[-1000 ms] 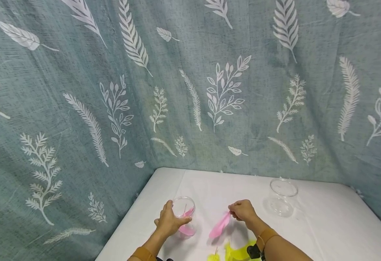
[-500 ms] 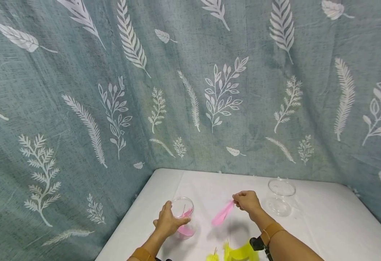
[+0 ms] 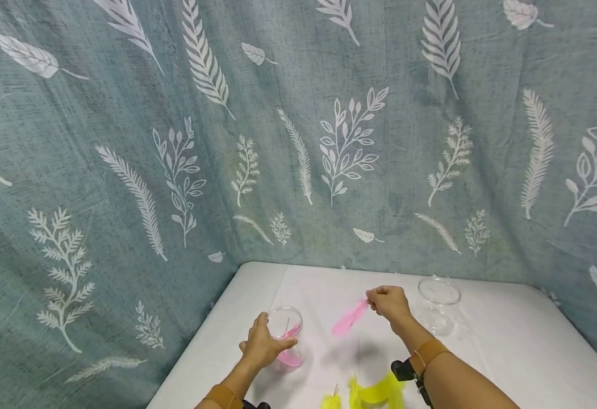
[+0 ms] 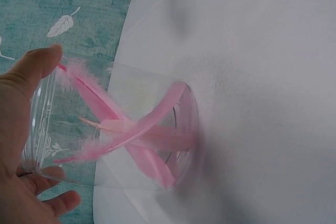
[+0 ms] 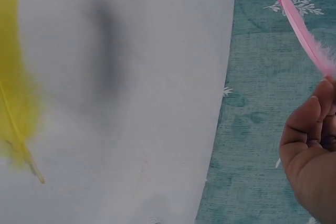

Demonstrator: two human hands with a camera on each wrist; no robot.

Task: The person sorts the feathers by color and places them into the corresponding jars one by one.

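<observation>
My left hand (image 3: 263, 345) grips a clear jar (image 4: 121, 72) near its rim, thumb on one side and fingers on the other. Inside the jar lie several pink feathers (image 4: 142, 132), crossing one another, with their quills toward the mouth. Between thumb and fingertips, my right hand (image 3: 389, 302) pinches another pink feather (image 3: 350, 318) by its quill end. That feather hangs in the air above the table, to the right of the jar, its tip pointing down and left. In the right wrist view, the right hand (image 5: 315, 150) shows curled fingers at the feather's fluffy end.
Yellow feathers (image 3: 377, 392) lie on the white table (image 3: 324, 284) at the near edge of the head view. A second clear jar (image 3: 437, 321) stands at the back right, beyond the right forearm. Patterned green cloth (image 3: 298, 142) hangs behind and to the left.
My right hand has lifted the pink feather up and away from the near side of the table, moving slightly right. My left hand has stayed on the jar.
</observation>
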